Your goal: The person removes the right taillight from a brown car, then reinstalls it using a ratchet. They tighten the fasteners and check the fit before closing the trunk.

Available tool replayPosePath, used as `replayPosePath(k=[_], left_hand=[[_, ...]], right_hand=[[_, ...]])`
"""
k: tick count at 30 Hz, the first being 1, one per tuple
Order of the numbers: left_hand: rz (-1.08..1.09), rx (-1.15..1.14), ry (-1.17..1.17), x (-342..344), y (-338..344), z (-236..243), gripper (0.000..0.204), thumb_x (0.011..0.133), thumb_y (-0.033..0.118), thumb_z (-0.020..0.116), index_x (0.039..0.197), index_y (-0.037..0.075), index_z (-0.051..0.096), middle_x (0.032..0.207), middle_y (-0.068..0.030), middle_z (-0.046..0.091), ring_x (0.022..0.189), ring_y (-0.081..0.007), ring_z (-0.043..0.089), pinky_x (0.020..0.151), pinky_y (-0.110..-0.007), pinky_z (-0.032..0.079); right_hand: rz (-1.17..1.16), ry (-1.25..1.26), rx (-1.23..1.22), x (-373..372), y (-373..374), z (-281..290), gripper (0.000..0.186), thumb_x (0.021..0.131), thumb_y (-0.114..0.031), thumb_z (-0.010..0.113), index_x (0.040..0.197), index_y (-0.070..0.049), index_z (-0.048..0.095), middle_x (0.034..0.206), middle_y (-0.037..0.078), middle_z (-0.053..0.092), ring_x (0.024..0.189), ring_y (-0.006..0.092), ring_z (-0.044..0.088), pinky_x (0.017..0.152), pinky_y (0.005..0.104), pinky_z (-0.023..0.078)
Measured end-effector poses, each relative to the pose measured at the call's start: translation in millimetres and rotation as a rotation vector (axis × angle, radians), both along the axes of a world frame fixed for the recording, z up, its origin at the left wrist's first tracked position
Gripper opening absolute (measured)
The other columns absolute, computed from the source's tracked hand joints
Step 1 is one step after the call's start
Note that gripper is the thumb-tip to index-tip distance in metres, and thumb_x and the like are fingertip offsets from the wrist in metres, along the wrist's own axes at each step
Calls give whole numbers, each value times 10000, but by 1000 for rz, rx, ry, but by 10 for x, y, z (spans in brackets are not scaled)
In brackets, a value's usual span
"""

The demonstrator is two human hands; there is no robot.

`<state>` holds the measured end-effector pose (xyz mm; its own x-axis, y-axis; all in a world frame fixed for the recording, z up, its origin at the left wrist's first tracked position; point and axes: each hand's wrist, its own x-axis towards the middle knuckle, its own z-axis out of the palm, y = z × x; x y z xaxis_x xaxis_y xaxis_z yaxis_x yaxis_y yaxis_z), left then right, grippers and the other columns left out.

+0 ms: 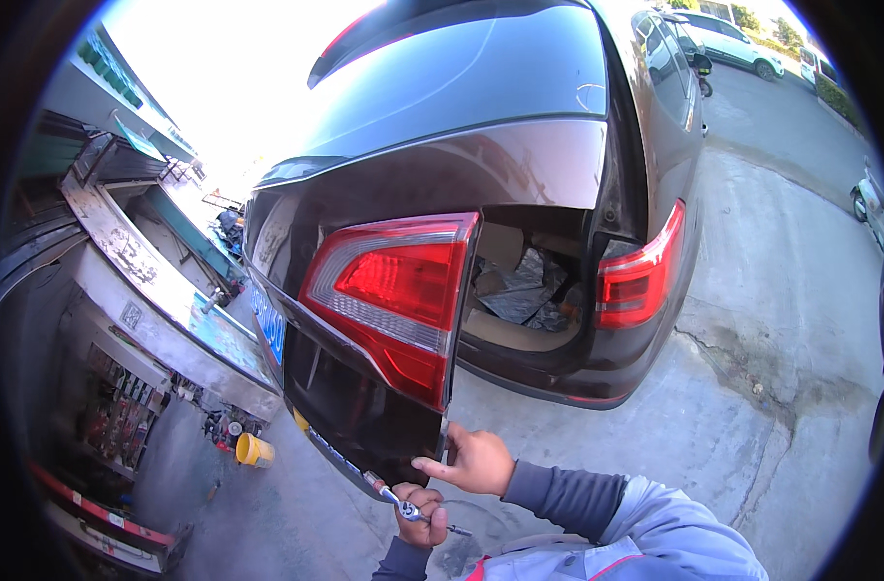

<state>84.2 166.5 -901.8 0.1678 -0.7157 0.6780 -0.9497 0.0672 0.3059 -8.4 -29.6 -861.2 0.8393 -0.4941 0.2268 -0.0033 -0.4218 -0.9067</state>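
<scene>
A dark brown car's tailgate [364, 431] stands partly raised in front of me, with a large red and clear tail light [403, 281] on it. My right hand [482, 463] grips the tailgate's lower right edge. Its thumb lies on the outer face, while the other fingers are mostly hidden behind the edge. Below and to the left, my left hand [420, 515] is closed around a chrome ratchet wrench [407, 506]. The ratchet's head and a long shaft stretch up and left along the tailgate's lower edge; I cannot tell whether its tip sits on a fastener.
Silvery wrapped material [524, 290] lies in the cargo space, right of the tailgate. Another red tail light [640, 279] sits on the car's body corner. A yellow bucket [255, 450] stands on the floor at left, near a workshop counter [141, 261]. Cracked concrete [752, 387] extends right.
</scene>
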Motion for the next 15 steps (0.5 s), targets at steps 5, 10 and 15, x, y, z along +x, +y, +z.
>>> replayPosePath(k=[5, 10, 15], left_hand=[[69, 17, 64, -52, -3, -8, 267, 897, 271, 636, 715, 77, 656, 903, -42, 694, 942, -287, 538, 890, -461, 459], [123, 21, 14, -80, -18, -42, 280, 906, 294, 634, 754, 62, 668, 897, -52, 668, 930, -294, 538, 872, -469, 455], [162, -48, 38, -97, -50, -122, 241, 936, 297, 619, 788, 107, 630, 884, -43, 633, 893, -288, 526, 806, -466, 443]], right_hand=[[78, -7, 75, 10, -38, -42, 736, 869, -685, 790, 1031, 19, 648, 742, 159, 717, 658, 343, 732, 630, 426, 585], [428, 100, 292, -24, -78, -166, 768, 897, -698, 762, 1102, 33, 640, 825, 147, 724, 732, 267, 709, 700, 375, 571], [685, 219, 235, -118, -51, -243, 815, 913, -740, 709, 1152, 36, 636, 918, 170, 730, 861, 293, 717, 813, 379, 566]])
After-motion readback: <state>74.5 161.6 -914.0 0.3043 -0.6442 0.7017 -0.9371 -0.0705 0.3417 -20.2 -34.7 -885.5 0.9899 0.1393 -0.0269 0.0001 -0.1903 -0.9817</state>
